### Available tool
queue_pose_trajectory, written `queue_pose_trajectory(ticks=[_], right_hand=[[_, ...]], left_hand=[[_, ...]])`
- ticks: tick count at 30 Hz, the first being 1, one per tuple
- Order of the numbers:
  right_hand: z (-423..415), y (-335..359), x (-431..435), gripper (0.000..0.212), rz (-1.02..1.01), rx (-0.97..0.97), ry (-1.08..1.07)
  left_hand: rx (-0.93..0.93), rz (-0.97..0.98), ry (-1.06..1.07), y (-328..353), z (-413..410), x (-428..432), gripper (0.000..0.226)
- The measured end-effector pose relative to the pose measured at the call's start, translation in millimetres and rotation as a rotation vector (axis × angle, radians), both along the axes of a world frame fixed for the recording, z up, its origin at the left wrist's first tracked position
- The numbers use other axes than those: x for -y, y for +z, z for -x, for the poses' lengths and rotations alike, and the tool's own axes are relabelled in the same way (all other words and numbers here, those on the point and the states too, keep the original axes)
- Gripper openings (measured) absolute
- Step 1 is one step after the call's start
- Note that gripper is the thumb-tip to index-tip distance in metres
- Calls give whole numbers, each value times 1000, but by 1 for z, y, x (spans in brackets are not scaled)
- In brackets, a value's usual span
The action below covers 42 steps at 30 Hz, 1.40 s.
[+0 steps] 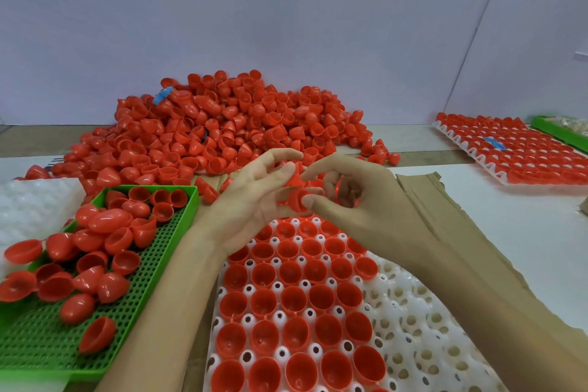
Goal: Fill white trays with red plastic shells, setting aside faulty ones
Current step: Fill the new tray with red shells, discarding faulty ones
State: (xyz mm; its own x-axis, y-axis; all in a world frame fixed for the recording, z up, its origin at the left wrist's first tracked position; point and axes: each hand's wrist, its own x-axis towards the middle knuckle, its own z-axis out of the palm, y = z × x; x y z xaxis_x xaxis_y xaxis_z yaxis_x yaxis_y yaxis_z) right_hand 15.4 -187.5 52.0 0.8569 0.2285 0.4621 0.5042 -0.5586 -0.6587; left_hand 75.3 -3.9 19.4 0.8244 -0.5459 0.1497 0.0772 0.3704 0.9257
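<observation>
Some shells [298, 200] partly behind fingers [283, 170]

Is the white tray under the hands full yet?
No, partly filled. The white tray holds red shells in its left pockets; the pockets along its right side are empty.

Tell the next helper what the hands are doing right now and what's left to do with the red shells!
Left hand: fingers pinch the upper shell.
Right hand: pinches the lower shell; more red shows in its palm.
Front white tray: left part filled, right cells empty.
Green tray: loose shells, probably the faulty ones.
Shell pile behind; full tray far right.
Left to do: fill the empty cells.
</observation>
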Motion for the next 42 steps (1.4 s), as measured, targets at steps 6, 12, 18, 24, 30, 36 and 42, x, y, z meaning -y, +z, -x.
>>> queue_pose_trajectory(ticks=[6,12,18,24,30,36,42], right_hand=[[-11,-15,1,20,-67,32,-41],[-11,-20,1,18,-88,60,-13],[-7,-15,6,19,-73,10,49],[-2,-14,6,21,-72,194,-26],[0,-23,7,12,-48,412,-48],[0,-26,8,10,-79,427,-57],[0,-26,9,6,-52,487,-93]], left_hand=[[-6,63,41,0,-1,0,35],[41,-40,-9,0,0,1,43],[79,-107,-25,-2,1,1,38],[99,-24,-59,-3,0,1,33],[182,-40,-158,-1,0,-1,59],[202,-82,-173,0,3,2,51],[190,-54,-136,1,5,3,48]])
